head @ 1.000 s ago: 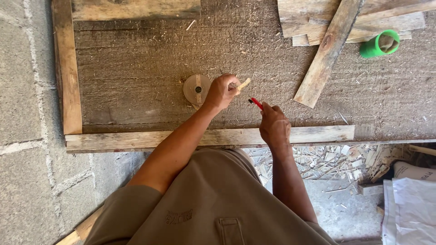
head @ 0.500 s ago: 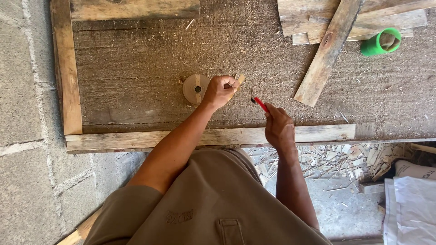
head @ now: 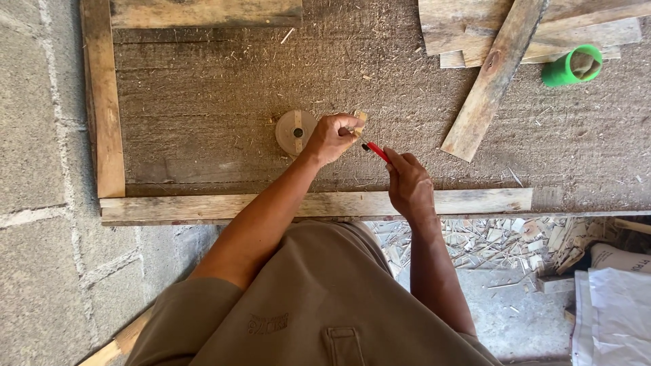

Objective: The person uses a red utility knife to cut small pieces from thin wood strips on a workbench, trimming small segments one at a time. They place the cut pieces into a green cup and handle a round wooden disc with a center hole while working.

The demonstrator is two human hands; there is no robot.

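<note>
My left hand (head: 330, 139) pinches a small wooden piece (head: 359, 119) just above the workbench top (head: 203, 122). My right hand (head: 409, 181) grips a red-handled tool (head: 377, 150), and its tip reaches the small wooden piece. A round wooden disc (head: 294, 131) with a dark centre hole lies flat on the bench, just left of my left hand.
Wooden slats frame the bench along the left (head: 102, 102) and front (head: 203, 205) edges. Loose planks (head: 495, 74) lie stacked at the back right beside a green cup (head: 573, 66). Wood chips (head: 488, 240) litter the floor below, with white sacks (head: 614, 305) at the right.
My right hand has moved left and up, bringing the red tool's tip to the piece in my left hand. The left hand stayed by the disc.
</note>
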